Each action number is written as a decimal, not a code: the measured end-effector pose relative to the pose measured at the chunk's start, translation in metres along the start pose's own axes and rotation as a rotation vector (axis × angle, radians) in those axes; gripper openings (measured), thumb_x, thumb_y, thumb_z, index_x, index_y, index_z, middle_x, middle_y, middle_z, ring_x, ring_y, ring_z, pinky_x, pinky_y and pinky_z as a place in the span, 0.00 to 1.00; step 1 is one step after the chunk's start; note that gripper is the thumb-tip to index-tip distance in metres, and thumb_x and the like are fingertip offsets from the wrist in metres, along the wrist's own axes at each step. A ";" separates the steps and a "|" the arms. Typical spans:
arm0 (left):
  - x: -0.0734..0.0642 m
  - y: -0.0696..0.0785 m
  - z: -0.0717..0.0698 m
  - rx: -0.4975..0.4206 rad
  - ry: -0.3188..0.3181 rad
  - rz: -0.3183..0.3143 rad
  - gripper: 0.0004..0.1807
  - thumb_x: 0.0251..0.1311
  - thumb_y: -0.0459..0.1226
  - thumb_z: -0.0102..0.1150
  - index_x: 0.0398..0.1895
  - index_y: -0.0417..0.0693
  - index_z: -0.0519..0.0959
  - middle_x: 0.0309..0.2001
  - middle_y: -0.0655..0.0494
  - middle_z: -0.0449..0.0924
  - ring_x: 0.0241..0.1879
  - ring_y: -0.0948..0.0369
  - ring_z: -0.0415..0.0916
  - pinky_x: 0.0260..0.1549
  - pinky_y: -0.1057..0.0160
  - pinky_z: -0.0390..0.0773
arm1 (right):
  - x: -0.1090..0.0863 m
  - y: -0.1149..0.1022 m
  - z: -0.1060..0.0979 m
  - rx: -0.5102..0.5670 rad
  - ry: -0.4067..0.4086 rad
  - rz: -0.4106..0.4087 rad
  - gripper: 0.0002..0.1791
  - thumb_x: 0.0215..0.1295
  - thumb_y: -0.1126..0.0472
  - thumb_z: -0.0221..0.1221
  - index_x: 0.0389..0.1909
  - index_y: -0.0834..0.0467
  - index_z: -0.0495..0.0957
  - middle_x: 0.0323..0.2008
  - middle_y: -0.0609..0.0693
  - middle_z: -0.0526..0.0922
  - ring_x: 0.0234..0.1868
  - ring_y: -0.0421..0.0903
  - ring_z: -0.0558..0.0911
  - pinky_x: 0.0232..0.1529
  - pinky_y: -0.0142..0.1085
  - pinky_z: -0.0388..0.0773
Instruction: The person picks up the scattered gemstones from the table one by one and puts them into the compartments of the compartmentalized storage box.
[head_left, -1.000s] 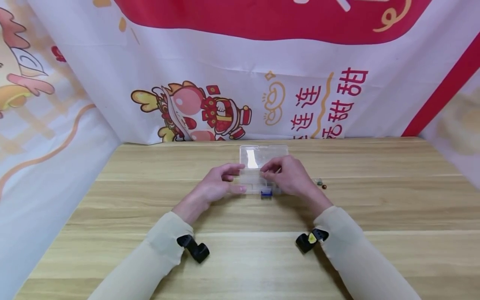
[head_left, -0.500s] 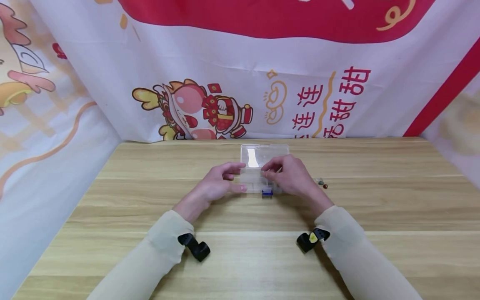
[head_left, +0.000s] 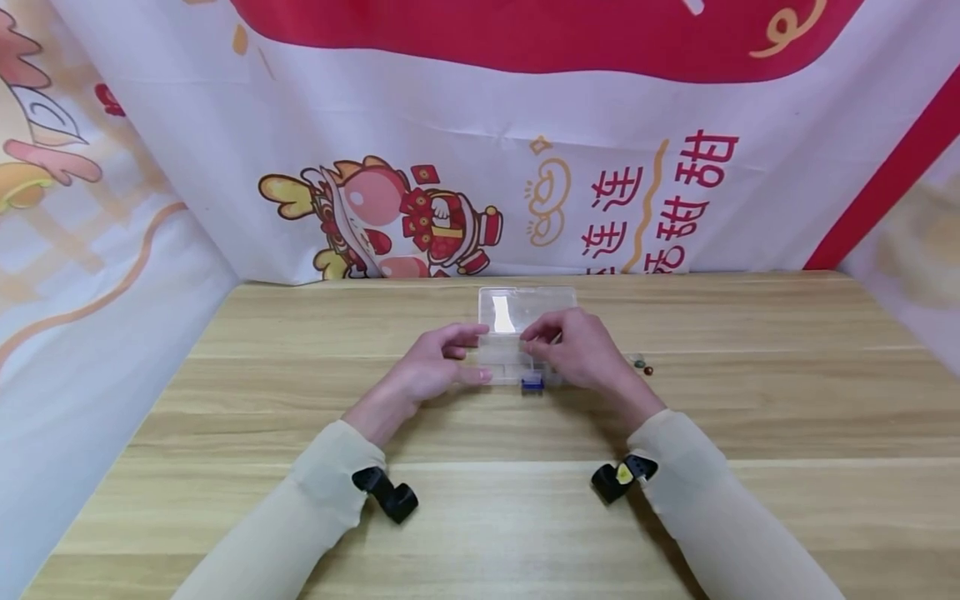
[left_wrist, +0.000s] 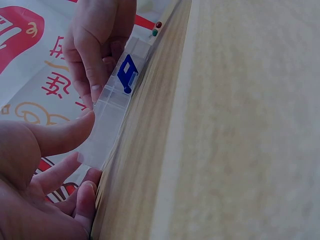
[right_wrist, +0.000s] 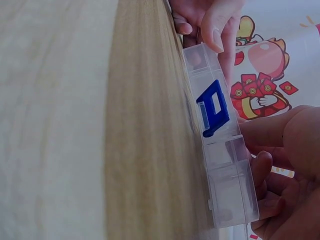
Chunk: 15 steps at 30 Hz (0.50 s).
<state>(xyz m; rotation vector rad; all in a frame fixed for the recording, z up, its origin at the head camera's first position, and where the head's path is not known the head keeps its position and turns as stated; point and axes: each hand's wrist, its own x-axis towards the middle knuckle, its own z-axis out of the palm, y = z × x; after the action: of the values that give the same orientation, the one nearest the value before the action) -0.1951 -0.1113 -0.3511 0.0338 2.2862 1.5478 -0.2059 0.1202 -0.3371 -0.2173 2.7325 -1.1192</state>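
Friend: how do you hold that clear compartment box (head_left: pixel 504 350) steady?

Me: it's sitting on the table (head_left: pixel 480 525) in front of me, lid (head_left: pixel 540 302) open at the back, and my left hand (head_left: pixel 431 362) has thumb and fingers spread around its left end, light pressure imo

Friend: and the right?

Me: my right hand (head_left: pixel 576 346) is at the box, thumb and finger tips close together, can't tell what, if anything, they pinch. I'd go slow, steer clear of the blue latch (right_wrist: pixel 214 107) and not elbow that little reddish-brown piece (head_left: pixel 648 371) nearby
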 end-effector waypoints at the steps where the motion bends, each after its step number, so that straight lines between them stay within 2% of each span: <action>1: -0.001 0.000 0.000 0.000 0.001 0.000 0.37 0.59 0.37 0.77 0.72 0.67 0.77 0.70 0.58 0.75 0.67 0.52 0.66 0.72 0.48 0.66 | 0.000 0.000 0.000 0.000 0.000 -0.001 0.07 0.74 0.56 0.66 0.48 0.50 0.89 0.42 0.50 0.86 0.44 0.49 0.79 0.41 0.38 0.78; 15: -0.002 0.001 -0.001 0.006 -0.003 0.001 0.37 0.60 0.37 0.77 0.72 0.67 0.76 0.70 0.58 0.75 0.68 0.52 0.66 0.73 0.48 0.65 | 0.000 -0.002 0.000 0.002 -0.002 0.007 0.08 0.74 0.57 0.66 0.48 0.50 0.89 0.42 0.50 0.86 0.43 0.48 0.79 0.40 0.38 0.78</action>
<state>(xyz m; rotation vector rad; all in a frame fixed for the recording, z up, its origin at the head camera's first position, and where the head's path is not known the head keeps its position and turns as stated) -0.1933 -0.1125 -0.3495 0.0390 2.2897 1.5401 -0.2056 0.1188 -0.3361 -0.2084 2.7280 -1.1195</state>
